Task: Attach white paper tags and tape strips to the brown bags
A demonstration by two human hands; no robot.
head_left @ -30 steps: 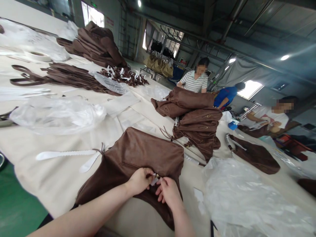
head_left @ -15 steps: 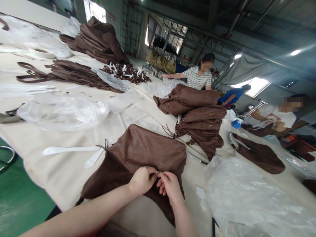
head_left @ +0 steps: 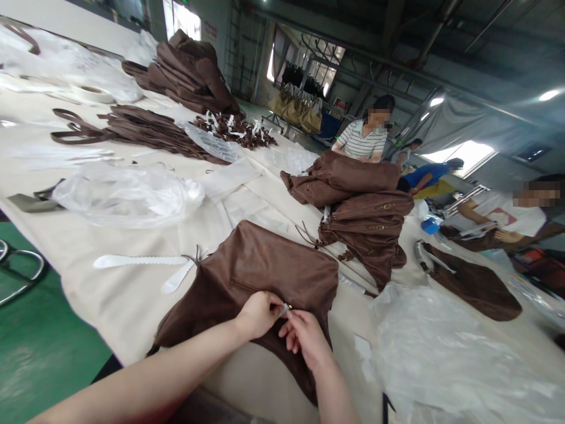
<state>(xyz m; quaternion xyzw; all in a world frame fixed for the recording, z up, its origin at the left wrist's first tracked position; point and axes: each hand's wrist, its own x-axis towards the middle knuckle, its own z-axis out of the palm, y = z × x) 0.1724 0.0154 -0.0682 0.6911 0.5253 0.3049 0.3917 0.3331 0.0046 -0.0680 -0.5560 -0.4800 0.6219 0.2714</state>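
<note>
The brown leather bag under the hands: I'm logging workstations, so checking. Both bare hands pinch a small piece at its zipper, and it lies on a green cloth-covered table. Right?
Not quite. The head view shows the brown leather bag lying on a cream cloth-covered table; only the floor is green. The left hand and right hand do pinch a small piece at its zipper.

bag (head_left: 260, 268) lies flat on the surface (head_left: 132, 300), both hands on it; bag stack (head_left: 362, 218) behind, plastic sheets left (head_left: 128, 194) and right (head_left: 441, 347).
</note>
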